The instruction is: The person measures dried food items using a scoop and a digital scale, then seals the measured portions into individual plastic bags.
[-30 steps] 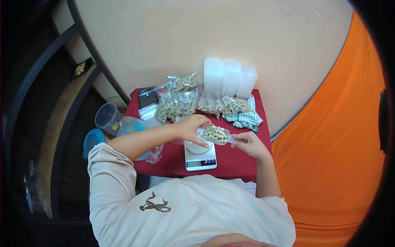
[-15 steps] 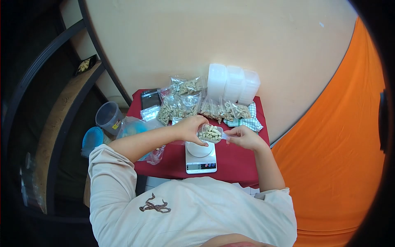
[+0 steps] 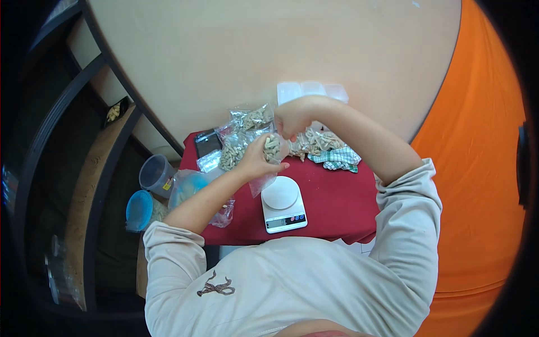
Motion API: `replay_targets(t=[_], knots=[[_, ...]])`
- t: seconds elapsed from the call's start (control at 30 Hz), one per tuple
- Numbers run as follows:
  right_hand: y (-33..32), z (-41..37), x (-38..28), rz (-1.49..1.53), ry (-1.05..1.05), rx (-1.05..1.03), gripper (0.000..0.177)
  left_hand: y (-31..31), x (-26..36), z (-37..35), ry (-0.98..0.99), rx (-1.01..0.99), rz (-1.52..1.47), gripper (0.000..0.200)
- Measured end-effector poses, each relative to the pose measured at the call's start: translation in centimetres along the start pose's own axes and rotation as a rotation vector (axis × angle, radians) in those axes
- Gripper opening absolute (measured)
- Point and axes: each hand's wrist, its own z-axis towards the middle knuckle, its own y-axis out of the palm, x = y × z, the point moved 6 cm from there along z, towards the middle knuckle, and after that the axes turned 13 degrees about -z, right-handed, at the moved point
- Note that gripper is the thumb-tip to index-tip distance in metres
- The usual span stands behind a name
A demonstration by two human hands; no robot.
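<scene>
My left hand [image 3: 257,160] is curled round a clear plastic bag [image 3: 263,184], whose lower part hangs below the fingers. Pale green stick-shaped snack pieces [image 3: 272,148] show at the bag's mouth, inside a tilted clear scoop [image 3: 283,147]. Above it, my right hand [image 3: 294,117] is closed, knuckles up, on the scoop's handle, which the fingers mostly hide. Just in front of my body stands a white digital kitchen scale [image 3: 281,195], its round platform bare.
Filled snack bags [image 3: 250,118] lie behind my hands, beside a checked cloth [image 3: 335,159] and white plastic containers [image 3: 312,90]. To the left are a clear bucket [image 3: 156,174], a blue lid [image 3: 139,210] and a plastic bag [image 3: 191,188]. An orange curtain [image 3: 477,168] hangs right.
My right hand has risen and turned over, tipping the scoop from level to steeply tilted. Both hands have moved away from above the scale, toward the filled bags. The view has shifted.
</scene>
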Motion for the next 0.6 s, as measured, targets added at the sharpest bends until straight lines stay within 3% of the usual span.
replay_targets(t=[0.23,0.5,0.57,0.6], knots=[[-5.7,-2.5,-1.1,-0.070,-0.004,0.018,0.012,-2.6,1.4,0.2,-0.049,0.180,-0.138,0.074],[-4.2,-0.6,-4.9,-0.288,0.007,-0.102,0.010,-1.1,2.6,0.6,0.005,0.194,-0.244,0.066],[-3.8,0.2,-5.7,-0.296,0.010,-0.107,0.011,0.0,1.6,0.6,-0.079,0.173,-0.516,0.062],[-3.8,0.3,-5.8,-0.345,0.041,-0.155,0.011,0.3,2.0,0.5,-0.082,0.162,-0.514,0.062]])
